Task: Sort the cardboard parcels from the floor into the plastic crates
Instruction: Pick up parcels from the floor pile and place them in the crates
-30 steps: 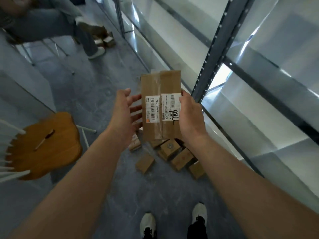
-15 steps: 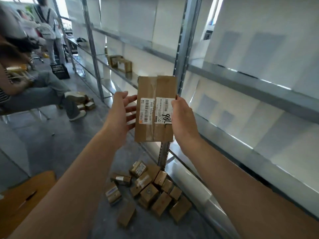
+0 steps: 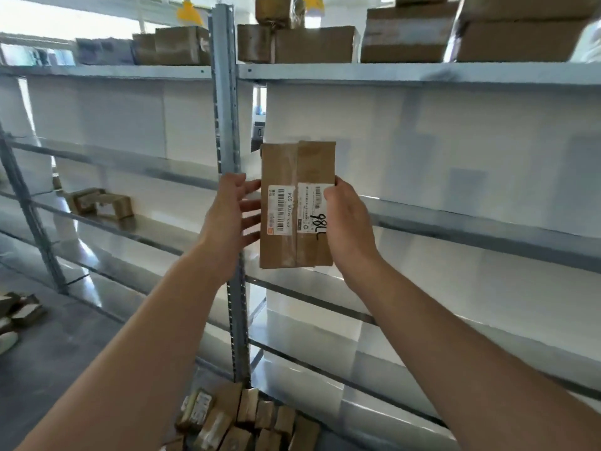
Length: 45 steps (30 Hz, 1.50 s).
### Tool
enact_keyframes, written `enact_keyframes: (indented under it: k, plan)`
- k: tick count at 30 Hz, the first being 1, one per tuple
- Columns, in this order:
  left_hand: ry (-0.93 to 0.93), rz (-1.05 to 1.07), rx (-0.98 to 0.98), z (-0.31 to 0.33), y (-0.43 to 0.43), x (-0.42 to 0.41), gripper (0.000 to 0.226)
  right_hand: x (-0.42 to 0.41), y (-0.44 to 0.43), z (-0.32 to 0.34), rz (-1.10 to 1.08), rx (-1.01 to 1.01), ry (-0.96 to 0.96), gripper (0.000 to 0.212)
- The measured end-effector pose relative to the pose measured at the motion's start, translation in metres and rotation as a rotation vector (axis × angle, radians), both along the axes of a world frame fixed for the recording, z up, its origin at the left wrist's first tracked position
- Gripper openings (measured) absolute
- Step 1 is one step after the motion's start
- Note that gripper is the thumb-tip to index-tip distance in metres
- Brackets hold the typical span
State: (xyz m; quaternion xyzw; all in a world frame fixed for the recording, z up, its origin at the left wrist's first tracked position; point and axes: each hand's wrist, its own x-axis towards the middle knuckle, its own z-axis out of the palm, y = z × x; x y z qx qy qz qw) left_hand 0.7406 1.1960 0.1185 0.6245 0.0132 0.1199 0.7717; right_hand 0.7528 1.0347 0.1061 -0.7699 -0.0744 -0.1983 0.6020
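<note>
My right hand (image 3: 349,229) grips the cardboard parcel (image 3: 297,206) by its 3 o'clock edge, thumb curled over the front; the fingers behind are hidden. My left hand (image 3: 227,219) is released, fingers straight and spread at the parcel's 9 o'clock edge, and I cannot tell whether the tips touch it. The parcel is up in the air at the centre of my view, upright, its long axis running 12 to 6 o'clock and its taped, labelled face toward me. The two white labels (image 3: 281,209) are turned sideways, their print too small to read. At 6 o'clock a heap of small parcels (image 3: 247,421) lies on the floor, cut off by the frame. Beyond stands the metal rack (image 3: 226,109), with blurred boxes (image 3: 312,43) along its top shelf at 12 o'clock.
</note>
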Motion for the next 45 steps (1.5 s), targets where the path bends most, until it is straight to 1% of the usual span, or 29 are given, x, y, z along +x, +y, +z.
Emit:
enact_keyframes:
  k: [4,10,15,20,22,24,25,28,35,38,40,43,45]
  plan:
    - [-0.004,-0.181,0.033,0.012,-0.032,-0.001,0.049,-0.032,-0.031,0.008,-0.165,0.035,0.011,0.031]
    - [0.025,-0.405,0.046,0.011,-0.099,-0.03,0.049,-0.091,-0.095,0.003,-0.379,0.053,0.021,0.032]
    - [0.009,-0.53,0.063,0.007,-0.159,-0.065,0.046,-0.143,-0.147,0.001,-0.493,0.047,0.026,0.032]
    - [0.041,-0.608,0.094,0.005,-0.229,-0.111,0.047,-0.196,-0.208,-0.008,-0.6,0.034,0.027,0.035]
    - [0.055,-0.647,0.1,0.002,-0.257,-0.13,0.047,-0.217,-0.231,-0.012,-0.64,0.051,0.039,0.039]
    - [0.061,-0.687,0.102,0.0,-0.284,-0.148,0.047,-0.237,-0.253,-0.016,-0.671,0.095,0.054,0.053]
    - [0.062,-0.703,0.103,-0.001,-0.296,-0.155,0.047,-0.248,-0.265,-0.018,-0.692,0.111,0.055,0.056]
    - [0.067,-0.772,0.124,-0.007,-0.334,-0.175,0.045,-0.278,-0.296,-0.023,-0.771,0.12,0.062,0.05]
    - [0.081,-0.961,0.193,-0.025,-0.42,-0.208,0.044,-0.325,-0.357,-0.045,-1.014,0.146,0.084,0.05]
    - [0.104,-1.058,0.213,-0.038,-0.455,-0.22,0.046,-0.349,-0.382,-0.064,-1.082,0.177,0.08,0.028]
    - [0.134,-1.106,0.22,-0.048,-0.478,-0.231,0.045,-0.366,-0.401,-0.075,-1.135,0.182,0.095,0.022]
    - [0.16,-1.178,0.232,-0.063,-0.511,-0.25,0.04,-0.387,-0.43,-0.09,-1.165,0.201,0.134,0.02]
    - [0.175,-1.198,0.247,-0.073,-0.539,-0.266,0.041,-0.4,-0.456,-0.101,-1.196,0.205,0.156,0.026]
